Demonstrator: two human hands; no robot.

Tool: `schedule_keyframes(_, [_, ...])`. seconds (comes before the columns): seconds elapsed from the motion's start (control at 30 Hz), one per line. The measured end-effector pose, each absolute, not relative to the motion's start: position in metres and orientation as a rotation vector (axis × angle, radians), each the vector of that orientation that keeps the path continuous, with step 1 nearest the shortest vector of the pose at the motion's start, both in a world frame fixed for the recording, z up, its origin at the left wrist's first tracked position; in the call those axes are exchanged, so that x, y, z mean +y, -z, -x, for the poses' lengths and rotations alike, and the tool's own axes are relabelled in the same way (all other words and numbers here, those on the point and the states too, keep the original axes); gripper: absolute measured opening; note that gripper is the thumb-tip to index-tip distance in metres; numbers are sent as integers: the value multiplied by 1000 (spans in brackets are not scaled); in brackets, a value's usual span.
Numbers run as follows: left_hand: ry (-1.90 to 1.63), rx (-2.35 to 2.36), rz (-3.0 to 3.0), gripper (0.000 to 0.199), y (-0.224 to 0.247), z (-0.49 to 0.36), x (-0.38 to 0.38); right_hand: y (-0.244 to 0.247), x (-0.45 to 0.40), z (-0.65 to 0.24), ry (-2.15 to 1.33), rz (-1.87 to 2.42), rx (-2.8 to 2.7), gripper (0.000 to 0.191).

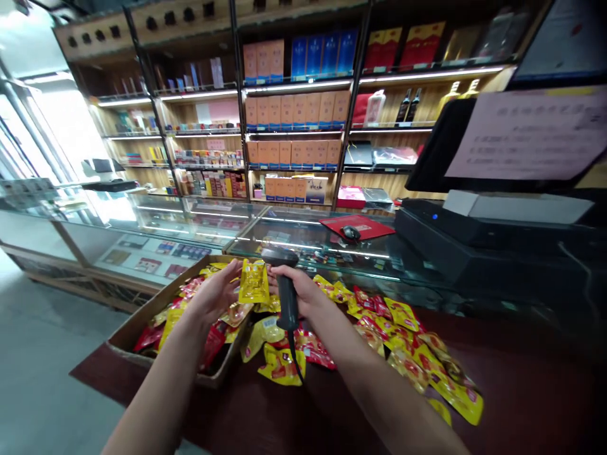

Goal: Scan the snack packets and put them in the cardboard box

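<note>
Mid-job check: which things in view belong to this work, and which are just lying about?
Part of the work, it seems:
yellow packet, in the left hand
scanner, in the right hand
cardboard box of packets
loose packets on the brown counter

Just lying about, apparently:
computer mouse
red mat
monitor
orange boxes

A shiny yellow packet (254, 282) is held upright, its print too blurred to read. Just right of it, a dark scanner (287, 297) is held handle down, its head near the packet's top, cord (293, 347) hanging below
</note>
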State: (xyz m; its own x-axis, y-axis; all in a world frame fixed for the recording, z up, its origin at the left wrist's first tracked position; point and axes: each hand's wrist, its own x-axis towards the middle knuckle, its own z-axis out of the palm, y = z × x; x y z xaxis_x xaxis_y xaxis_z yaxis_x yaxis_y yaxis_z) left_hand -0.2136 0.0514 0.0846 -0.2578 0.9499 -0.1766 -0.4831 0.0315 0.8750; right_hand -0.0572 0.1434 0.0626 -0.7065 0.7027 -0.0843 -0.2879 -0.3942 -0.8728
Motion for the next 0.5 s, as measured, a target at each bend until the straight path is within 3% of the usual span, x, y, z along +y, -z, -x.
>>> schedule_keyframes(0.23, [-1757, 1504, -642, 31, -94, 287, 64, -90, 150, 148, -2182, 688, -1186, 12])
schedule_keyframes(0.5, [-1653, 1392, -782, 44, -69, 229, 70, -53, 153, 92, -2133, 744, -1109, 7])
